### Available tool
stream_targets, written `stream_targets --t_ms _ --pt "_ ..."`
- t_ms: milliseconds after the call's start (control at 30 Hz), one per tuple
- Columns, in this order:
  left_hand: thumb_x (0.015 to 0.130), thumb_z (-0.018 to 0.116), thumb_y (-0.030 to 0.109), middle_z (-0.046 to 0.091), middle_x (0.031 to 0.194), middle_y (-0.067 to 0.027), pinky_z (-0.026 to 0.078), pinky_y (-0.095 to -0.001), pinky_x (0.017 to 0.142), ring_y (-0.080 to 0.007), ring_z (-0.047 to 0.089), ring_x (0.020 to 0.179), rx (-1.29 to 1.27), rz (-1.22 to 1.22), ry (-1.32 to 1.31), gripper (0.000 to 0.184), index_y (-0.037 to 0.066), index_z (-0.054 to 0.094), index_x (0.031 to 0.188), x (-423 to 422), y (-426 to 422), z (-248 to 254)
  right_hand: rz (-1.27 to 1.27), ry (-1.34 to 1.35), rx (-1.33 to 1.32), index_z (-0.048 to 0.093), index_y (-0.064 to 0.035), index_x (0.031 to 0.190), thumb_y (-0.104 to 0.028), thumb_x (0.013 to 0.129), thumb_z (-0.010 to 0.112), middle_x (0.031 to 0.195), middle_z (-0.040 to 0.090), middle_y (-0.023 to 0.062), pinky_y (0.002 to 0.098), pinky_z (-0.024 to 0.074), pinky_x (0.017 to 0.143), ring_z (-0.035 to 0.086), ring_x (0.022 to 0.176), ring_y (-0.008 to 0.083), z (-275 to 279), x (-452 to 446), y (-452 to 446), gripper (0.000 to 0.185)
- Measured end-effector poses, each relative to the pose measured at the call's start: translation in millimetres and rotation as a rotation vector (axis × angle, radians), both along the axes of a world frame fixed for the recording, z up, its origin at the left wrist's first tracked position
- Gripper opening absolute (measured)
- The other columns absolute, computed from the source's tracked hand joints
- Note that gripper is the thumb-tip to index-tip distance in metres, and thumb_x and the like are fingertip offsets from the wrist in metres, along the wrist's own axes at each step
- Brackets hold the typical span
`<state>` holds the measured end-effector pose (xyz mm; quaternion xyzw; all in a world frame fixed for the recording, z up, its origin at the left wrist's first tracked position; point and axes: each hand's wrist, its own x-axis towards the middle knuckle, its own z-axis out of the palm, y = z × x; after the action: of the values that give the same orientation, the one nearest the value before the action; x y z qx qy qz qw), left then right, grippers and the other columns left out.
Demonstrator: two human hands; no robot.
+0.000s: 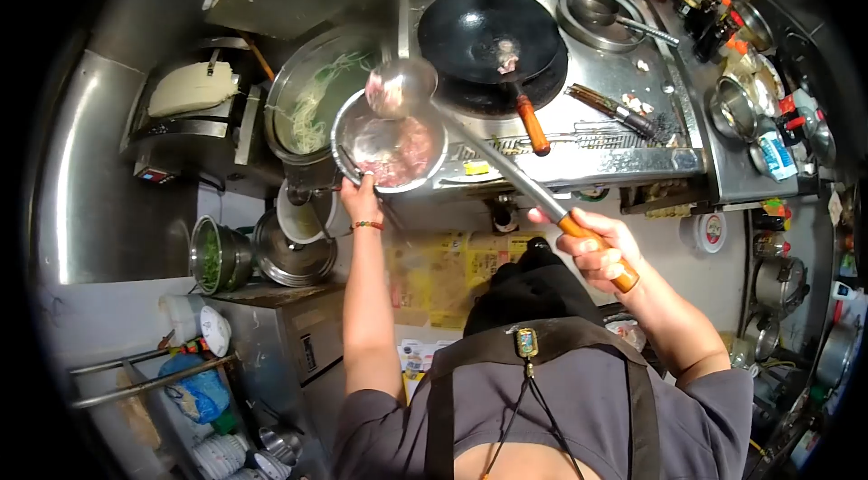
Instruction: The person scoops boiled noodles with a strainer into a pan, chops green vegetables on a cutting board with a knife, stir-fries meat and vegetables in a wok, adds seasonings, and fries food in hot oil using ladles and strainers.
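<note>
Just beyond your left hand (361,202), gripping its near rim, fingers (366,180) partly hidden, is a metal bowl (343,131) of pink, meat-like pieces (413,146); your right hand (604,249) holds a ladle (502,162) by its wooden handle (625,276), the blurred scoop (399,88) covering part of that bowl's far side, its contents hard to make out; ahead and left of your left hand, a pot (286,114) holds pale strands (315,105); ahead of your right hand, a wok (466,28) holds a small pinkish clump (507,59).
</note>
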<state>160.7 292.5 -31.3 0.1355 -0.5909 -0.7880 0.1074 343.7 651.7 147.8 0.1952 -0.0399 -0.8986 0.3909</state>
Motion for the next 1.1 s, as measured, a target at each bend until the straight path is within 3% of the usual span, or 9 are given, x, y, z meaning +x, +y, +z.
stream_targets --t_ms 67,233,400,467,533,600,733,833,1100 --pt "0.077 0.053 -0.007 0.059 0.091 -0.0037 0.045 -0.0249 0.067 -0.0111 0.055 0.076 0.005 -0.003 -0.029 0.023 0.0 0.054 0.099 2 0 3 -0.064 0.077 0.154 0.028 -0.0067 0.134 -0.027 0.094 0.037 0.066 0.042 0.0059 0.0166 0.0241 0.024 0.03 0.034 0.004 5 -6 18 0.046" --pt "0.075 0.053 -0.006 0.058 0.093 -0.004 0.044 -0.0251 0.07 -0.0117 0.054 0.078 -0.082 0.024 -0.056 0.026 -0.001 0.053 0.101 17 1 19 0.084 0.388 1.53 0.04 0.0009 0.125 -0.018 0.088 0.051 0.06 0.044 0.0015 0.0257 0.0363 0.034 0.042 0.039 0.0102 11 -63 36 0.044" --pt "0.075 0.054 -0.006 0.057 0.094 -0.0045 0.044 -0.0261 0.072 -0.0125 0.054 0.081 -0.045 0.06 -0.048 0.029 -0.002 0.053 0.104 45 -18 17 0.6 1.022 2.259 0.05 0.0055 0.098 -0.016 0.087 0.05 0.063 0.055 0.0112 0.0311 0.0449 0.045 0.052 0.047 0.015 -34 -110 73 0.025" --pt "0.076 0.055 -0.005 0.057 0.1 -0.0058 0.044 -0.0263 0.074 -0.0134 0.055 0.083 -0.038 0.067 -0.068 0.03 -0.002 0.052 0.106 57 -33 6 0.731 1.529 2.537 0.052 0.0062 0.091 -0.017 0.084 0.051 0.068 0.059 0.0222 0.0389 0.0486 0.059 0.061 0.058 0.0275 -87 -138 88 0.025" --pt "0.077 0.055 -0.004 0.058 0.101 -0.0062 0.045 -0.0265 0.075 -0.0139 0.055 0.085 -0.119 0.131 -0.121 0.031 -0.003 0.052 0.107 76 -43 13 0.571 0.716 2.28 0.054 0.0054 0.095 -0.017 0.084 0.051 0.068 0.059 0.0222 0.039 0.0485 0.063 0.061 0.06 0.0289 -35 -142 48 0.025" --pt "0.078 0.055 -0.004 0.057 0.101 -0.0059 0.045 -0.0267 0.076 -0.0139 0.055 0.087 -0.109 0.155 -0.1 0.032 -0.003 0.051 0.109 97 -53 18 0.238 0.996 2.459 0.054 0.0024 0.102 -0.018 0.085 0.05 0.061 0.056 0.0137 0.0357 0.0457 0.046 0.056 0.049 0.0198 -118 -169 75 0.026" --pt "0.078 0.053 -0.006 0.057 0.103 -0.007 0.045 -0.0266 0.078 -0.0145 0.055 0.088 -0.091 0.22 -0.097 0.033 -0.003 0.051 0.11 135 -91 -3 0.273 0.698 2.113 0.053 0.0026 0.103 -0.016 0.087 0.048 0.053 0.049 0.0054 0.0274 0.0378 0.037 0.045 0.039 0.013 -88 -166 51 0.025" --pt "0.078 0.052 -0.006 0.057 0.103 -0.0064 0.044 -0.0275 0.08 -0.015 0.054 0.089 -0.096 0.315 -0.161 0.033 -0.002 0.051 0.111 167 -100 10 0.501 0.965 2.271 0.053 0.0038 0.112 -0.022 0.082 0.053 0.084 0.062 0.0221 0.0387 0.047 0.075 0.062 0.08 0.0294 -75 -157 64 0.04" --pt "0.079 0.051 -0.005 0.056 0.105 -0.0066 0.044 -0.0285 0.079 -0.0158 0.054 0.089 -0.033 0.471 -0.182 0.034 -0.002 0.051 0.112 230 -127 -6 0.438 0.867 2.368 0.058 0.0035 0.104 -0.022 0.081 0.053 0.079 0.063 0.0204 0.0372 0.049 0.069 0.063 0.074 0.0291 -87 -173 44 0.035"
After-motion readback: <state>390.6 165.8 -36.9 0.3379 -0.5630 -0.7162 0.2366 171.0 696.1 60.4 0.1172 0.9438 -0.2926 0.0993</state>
